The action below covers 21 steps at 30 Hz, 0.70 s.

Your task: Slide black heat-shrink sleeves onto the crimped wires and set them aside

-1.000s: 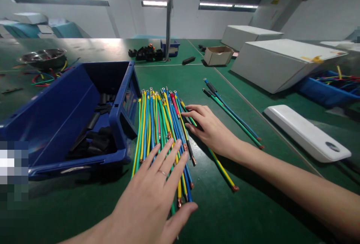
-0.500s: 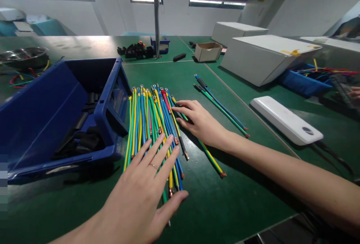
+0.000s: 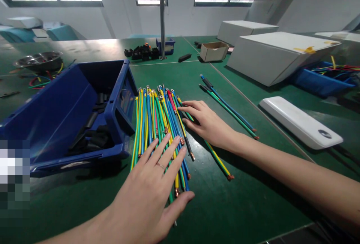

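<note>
Side by side on the green table (image 3: 270, 184) lies a row of cut cables (image 3: 148, 124), green, yellow, blue and some red, many with ring lugs at the far ends and bare copper at the near ends. My left hand (image 3: 152, 187) rests over their near part, fingers spread and flat. At the row's right edge my right hand (image 3: 205, 122) has its fingers stretched out and apart, the tips touching or very close to the cables. A green-yellow cable (image 3: 218, 160) runs out from under it. Farther right lie a blue cable and a green cable (image 3: 230, 111).
Left of the row stands a blue bin (image 3: 119, 110) with black sleeves (image 3: 90, 135) inside. A white oblong device (image 3: 300, 122) lies at right. Behind are a white box (image 3: 267, 60), a small cardboard box (image 3: 214, 52), a metal pole (image 3: 162, 15) and a metal bowl (image 3: 42, 64).
The whole view has shifted a little, so things sit farther right in the picture. Both hands keep nearly the same place against the cables.
</note>
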Each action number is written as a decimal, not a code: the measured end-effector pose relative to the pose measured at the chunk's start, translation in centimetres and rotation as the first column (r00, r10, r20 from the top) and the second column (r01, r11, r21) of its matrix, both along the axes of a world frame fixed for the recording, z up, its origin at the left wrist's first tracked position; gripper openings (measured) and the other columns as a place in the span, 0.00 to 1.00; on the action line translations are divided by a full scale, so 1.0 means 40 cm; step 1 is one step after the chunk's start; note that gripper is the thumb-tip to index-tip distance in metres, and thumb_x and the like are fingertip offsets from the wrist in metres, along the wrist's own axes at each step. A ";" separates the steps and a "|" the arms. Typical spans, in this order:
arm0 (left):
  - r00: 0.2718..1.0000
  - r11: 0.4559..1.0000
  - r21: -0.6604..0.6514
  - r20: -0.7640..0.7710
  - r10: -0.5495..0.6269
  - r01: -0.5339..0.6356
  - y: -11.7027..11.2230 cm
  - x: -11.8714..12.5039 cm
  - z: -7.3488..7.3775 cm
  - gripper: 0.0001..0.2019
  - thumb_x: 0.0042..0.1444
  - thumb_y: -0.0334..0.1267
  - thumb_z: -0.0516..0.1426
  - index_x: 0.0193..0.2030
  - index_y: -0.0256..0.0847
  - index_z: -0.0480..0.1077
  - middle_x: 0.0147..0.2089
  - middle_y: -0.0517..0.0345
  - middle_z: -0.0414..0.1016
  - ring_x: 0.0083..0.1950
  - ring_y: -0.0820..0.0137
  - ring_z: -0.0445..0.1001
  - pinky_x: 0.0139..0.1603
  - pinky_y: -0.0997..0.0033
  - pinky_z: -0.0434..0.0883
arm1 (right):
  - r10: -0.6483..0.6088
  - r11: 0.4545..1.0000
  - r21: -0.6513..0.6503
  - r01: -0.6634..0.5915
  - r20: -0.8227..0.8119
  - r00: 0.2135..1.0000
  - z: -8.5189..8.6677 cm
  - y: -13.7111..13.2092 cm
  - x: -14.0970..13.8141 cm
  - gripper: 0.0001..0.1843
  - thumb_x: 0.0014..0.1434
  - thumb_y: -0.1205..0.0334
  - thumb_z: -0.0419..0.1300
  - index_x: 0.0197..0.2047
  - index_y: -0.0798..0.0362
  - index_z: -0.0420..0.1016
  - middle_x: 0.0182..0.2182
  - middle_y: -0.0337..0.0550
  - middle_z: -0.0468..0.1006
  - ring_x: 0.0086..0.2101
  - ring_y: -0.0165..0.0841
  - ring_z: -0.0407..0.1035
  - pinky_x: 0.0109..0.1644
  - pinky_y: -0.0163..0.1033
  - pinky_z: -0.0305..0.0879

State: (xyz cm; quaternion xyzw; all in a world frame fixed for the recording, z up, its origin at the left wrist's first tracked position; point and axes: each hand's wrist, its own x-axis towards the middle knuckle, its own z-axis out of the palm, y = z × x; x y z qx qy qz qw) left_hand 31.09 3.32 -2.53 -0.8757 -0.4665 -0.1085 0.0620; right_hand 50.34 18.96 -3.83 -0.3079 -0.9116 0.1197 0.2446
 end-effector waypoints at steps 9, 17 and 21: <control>1.000 1.000 0.014 0.002 -0.006 0.006 0.004 -0.003 -0.008 0.34 0.65 0.50 0.52 0.71 0.31 0.55 0.75 0.41 0.51 0.75 0.54 0.53 0.69 0.47 0.66 | -0.006 1.000 0.019 0.007 -0.023 1.000 -0.007 0.003 0.000 0.18 0.66 0.64 0.55 0.58 0.53 0.71 0.58 0.54 0.70 0.59 0.42 0.63 0.62 0.58 0.65; 1.000 0.999 -0.029 0.002 -0.028 0.028 0.002 -0.001 0.001 0.31 0.65 0.49 0.53 0.69 0.31 0.61 0.72 0.38 0.55 0.73 0.50 0.57 0.64 0.44 0.70 | -0.011 1.000 0.000 0.011 0.013 1.000 -0.001 -0.001 0.002 0.21 0.67 0.62 0.54 0.61 0.54 0.68 0.59 0.55 0.68 0.60 0.42 0.61 0.64 0.56 0.63; 1.000 1.000 0.003 0.001 -0.021 0.021 0.004 0.002 0.006 0.28 0.65 0.45 0.53 0.68 0.33 0.61 0.72 0.39 0.57 0.71 0.50 0.60 0.62 0.44 0.72 | -0.003 1.000 -0.009 0.003 0.018 1.000 0.006 -0.003 0.003 0.19 0.66 0.63 0.55 0.59 0.55 0.71 0.59 0.55 0.68 0.60 0.43 0.61 0.64 0.56 0.63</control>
